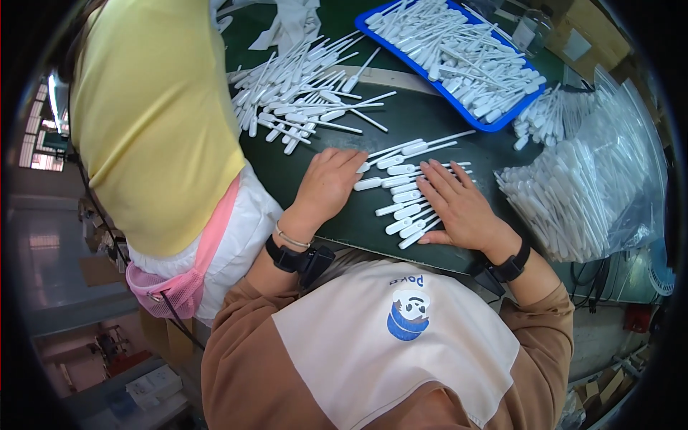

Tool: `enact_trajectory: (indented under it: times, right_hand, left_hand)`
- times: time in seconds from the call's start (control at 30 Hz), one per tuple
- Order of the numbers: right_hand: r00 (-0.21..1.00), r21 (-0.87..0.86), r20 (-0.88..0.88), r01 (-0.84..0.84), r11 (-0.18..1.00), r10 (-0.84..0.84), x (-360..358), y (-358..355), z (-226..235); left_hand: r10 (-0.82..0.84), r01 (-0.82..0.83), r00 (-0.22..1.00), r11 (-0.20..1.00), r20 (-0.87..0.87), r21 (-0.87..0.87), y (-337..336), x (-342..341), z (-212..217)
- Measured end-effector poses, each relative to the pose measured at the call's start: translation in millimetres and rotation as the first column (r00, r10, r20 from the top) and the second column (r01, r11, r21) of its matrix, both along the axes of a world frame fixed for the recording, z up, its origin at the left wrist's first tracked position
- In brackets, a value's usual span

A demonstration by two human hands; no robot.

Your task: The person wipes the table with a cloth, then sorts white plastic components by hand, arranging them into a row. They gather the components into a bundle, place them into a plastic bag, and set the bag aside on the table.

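Observation:
Several white plastic droppers (405,192) lie side by side in a row on the dark green table (423,115). My left hand (326,185) rests flat at the left end of that row, fingertips touching the bulb ends. My right hand (459,206) lies flat over the right side of the row, fingers spread across the stems. Neither hand grips anything.
A loose heap of droppers (304,89) lies further back. A blue tray (494,123) full of droppers stands at the back right. A clear bag of droppers (588,186) sits on the right. A person in a yellow top (150,122) stands close on the left.

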State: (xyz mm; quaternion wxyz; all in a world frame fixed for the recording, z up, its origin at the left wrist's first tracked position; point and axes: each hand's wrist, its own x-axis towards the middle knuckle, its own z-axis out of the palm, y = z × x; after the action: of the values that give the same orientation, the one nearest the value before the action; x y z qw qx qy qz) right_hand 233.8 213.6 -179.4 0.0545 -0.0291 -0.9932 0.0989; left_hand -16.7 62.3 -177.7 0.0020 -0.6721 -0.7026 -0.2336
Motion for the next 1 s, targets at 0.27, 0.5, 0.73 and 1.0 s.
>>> enact_trajectory:
  times: [0.27, 0.5, 0.73, 1.0]
  right_hand:
    - [0.999, 0.012, 0.033, 0.008, 1.0, -0.009, 2.1, -0.6, 4.6]
    - [1.0, -0.006, 0.011, 0.01, 1.0, -0.01, 1.1, -2.2, 5.9]
    - [0.999, -0.018, 0.033, 0.027, 0.999, -0.026, 1.7, -0.7, 6.8]
    - [0.999, -0.045, 0.022, 0.027, 0.999, -0.026, 2.7, -0.5, 5.3]
  left_hand:
    - [0.04, -0.06, 0.99, 0.986, 0.134, 0.152, 10.8, 27.1, -17.5]
    - [0.024, -0.088, 0.969, 0.963, 0.245, 0.255, 23.3, 41.6, -14.6]
    - [0.548, -0.507, 0.822, 0.827, -0.151, 0.241, 5.0, -65.6, 9.3]
    - [0.677, -0.656, 0.697, 0.735, -0.236, 0.169, 17.0, -89.1, -7.9]
